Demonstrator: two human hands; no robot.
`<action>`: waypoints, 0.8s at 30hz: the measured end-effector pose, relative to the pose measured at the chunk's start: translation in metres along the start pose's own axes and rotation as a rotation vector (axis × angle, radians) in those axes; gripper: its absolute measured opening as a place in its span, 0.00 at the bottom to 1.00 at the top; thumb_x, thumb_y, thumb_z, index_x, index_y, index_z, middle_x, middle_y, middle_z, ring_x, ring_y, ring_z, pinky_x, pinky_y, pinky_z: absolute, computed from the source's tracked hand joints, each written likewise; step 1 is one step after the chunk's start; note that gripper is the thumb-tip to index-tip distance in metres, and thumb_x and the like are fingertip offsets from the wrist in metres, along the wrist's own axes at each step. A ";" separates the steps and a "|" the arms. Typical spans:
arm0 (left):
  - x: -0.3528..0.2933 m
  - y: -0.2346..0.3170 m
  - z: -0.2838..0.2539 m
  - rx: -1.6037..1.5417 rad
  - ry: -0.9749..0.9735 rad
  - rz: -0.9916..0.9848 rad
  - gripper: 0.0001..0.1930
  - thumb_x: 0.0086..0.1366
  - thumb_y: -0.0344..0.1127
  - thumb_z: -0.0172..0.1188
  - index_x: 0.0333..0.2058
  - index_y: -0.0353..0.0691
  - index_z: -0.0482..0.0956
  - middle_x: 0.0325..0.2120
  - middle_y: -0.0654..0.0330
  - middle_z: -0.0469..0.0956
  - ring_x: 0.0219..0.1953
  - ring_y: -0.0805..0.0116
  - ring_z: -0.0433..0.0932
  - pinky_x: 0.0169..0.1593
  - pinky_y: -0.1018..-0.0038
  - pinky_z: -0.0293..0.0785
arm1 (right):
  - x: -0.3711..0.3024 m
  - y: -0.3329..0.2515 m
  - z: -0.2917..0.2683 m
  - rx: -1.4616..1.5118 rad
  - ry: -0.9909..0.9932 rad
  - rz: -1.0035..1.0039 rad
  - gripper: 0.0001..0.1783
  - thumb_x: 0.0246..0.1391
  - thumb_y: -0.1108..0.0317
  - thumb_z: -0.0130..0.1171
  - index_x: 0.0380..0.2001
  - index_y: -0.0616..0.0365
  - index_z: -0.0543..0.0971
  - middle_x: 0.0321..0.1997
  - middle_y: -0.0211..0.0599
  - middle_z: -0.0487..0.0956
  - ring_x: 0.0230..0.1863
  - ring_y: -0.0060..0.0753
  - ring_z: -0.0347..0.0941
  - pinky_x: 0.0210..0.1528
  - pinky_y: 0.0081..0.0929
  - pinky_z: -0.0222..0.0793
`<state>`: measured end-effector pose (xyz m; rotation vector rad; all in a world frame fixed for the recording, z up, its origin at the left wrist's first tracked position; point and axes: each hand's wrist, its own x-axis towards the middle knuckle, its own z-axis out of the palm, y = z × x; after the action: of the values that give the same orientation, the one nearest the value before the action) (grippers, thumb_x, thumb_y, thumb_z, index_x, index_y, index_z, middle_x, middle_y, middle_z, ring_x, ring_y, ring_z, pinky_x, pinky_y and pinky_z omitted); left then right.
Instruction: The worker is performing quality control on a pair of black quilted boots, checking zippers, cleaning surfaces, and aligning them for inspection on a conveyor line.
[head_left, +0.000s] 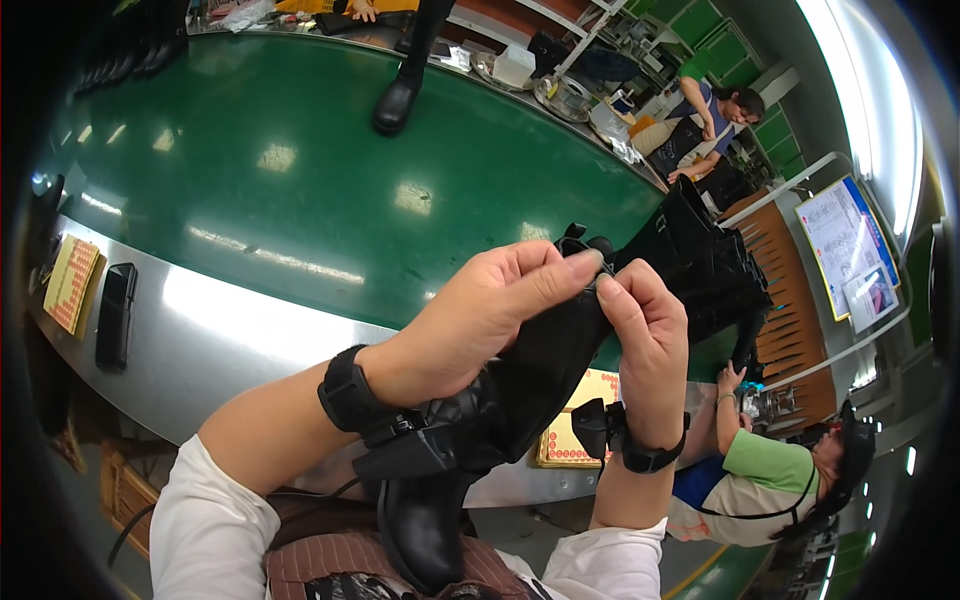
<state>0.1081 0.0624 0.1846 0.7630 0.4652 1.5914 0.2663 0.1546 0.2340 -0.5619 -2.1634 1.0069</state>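
Fingers [645, 285] on boot [545, 375], second boot [397, 104] beyond

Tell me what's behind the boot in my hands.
Past the black boot, part of a yellow pad shows on the metal ledge. Whatever the boot covers there can't be seen.

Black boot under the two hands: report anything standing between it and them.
Nothing visible does: the left hand and right hand both pinch at the black boot near its top end. The black wrist device overlaps the lower boot in view, well below the pinch.
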 end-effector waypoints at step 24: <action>-0.002 0.011 -0.004 0.000 0.122 -0.135 0.08 0.74 0.39 0.48 0.35 0.45 0.72 0.25 0.74 0.74 0.22 0.89 0.71 0.23 0.88 0.64 | 0.013 0.009 0.014 0.069 0.045 -0.008 0.15 0.60 0.66 0.58 0.23 0.65 0.73 0.23 0.27 0.64 0.27 0.19 0.59 0.30 0.22 0.56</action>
<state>0.0978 0.0587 0.1886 0.6240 0.5928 1.5167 0.2481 0.1613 0.2258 -0.5376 -2.0822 1.0500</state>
